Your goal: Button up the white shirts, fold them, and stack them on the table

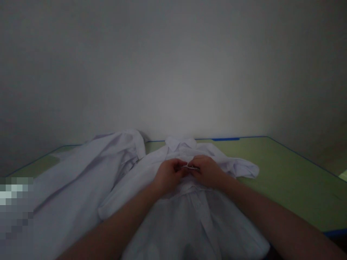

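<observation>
A white collared shirt (176, 220) lies spread on the table, its collar (180, 143) toward the wall and one sleeve (244, 168) out to the right. Over its front, my left hand (170, 174) pinches the fabric near the button strip. Facing it, my right hand (204, 171) grips the neighbouring edge of the same fabric, thumb and fingers together. The fingertips of both hands nearly meet. A small fold of white cloth shows between them; whether a button is there I cannot tell.
A second white garment (81, 180) lies crumpled to the left, partly against the shirt. The green table (292, 180) has a blue edge and meets a plain grey wall (173, 65) at the back. A blurred block covers the lower left corner.
</observation>
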`<state>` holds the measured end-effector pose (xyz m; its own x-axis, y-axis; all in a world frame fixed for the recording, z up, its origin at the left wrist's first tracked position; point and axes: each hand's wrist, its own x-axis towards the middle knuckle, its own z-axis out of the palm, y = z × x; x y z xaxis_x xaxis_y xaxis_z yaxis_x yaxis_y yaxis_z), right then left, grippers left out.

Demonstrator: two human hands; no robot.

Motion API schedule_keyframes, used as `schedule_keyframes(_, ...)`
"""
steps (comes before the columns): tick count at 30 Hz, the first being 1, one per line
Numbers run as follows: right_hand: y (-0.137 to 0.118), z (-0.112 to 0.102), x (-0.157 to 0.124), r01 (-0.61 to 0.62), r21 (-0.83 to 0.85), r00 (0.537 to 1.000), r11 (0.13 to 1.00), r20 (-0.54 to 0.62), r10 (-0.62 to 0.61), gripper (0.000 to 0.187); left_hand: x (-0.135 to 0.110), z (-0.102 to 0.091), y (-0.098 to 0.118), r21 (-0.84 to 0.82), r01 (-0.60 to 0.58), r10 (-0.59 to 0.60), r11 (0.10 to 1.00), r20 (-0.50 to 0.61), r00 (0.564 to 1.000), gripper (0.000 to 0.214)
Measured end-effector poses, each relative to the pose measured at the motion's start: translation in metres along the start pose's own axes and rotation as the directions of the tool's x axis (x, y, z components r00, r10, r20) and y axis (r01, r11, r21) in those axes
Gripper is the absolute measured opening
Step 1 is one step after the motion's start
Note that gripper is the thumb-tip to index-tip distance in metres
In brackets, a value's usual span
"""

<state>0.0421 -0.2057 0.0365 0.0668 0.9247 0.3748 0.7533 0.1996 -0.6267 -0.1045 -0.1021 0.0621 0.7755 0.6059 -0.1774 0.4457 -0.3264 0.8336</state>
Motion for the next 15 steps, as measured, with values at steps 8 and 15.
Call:
schedule_keyframes(8, -0.006, 0.003, -0.003, -0.012, -0.115, 0.997, 0.993, -0.073, 0.003, 0.014, 0.0, -0.007, 0.009, 0.05, -0.057, 0.056, 0.997, 0.028, 0.998, 0.019)
schedule_keyframes(15, -0.004, 0.008, -0.004, -0.015, -0.091, 0.995, 0.996, -0.095, 0.006, 0.017, -0.002, -0.008, 0.011, 0.281, -0.213, 0.238, 0.936, -0.056, 0.97, 0.014)
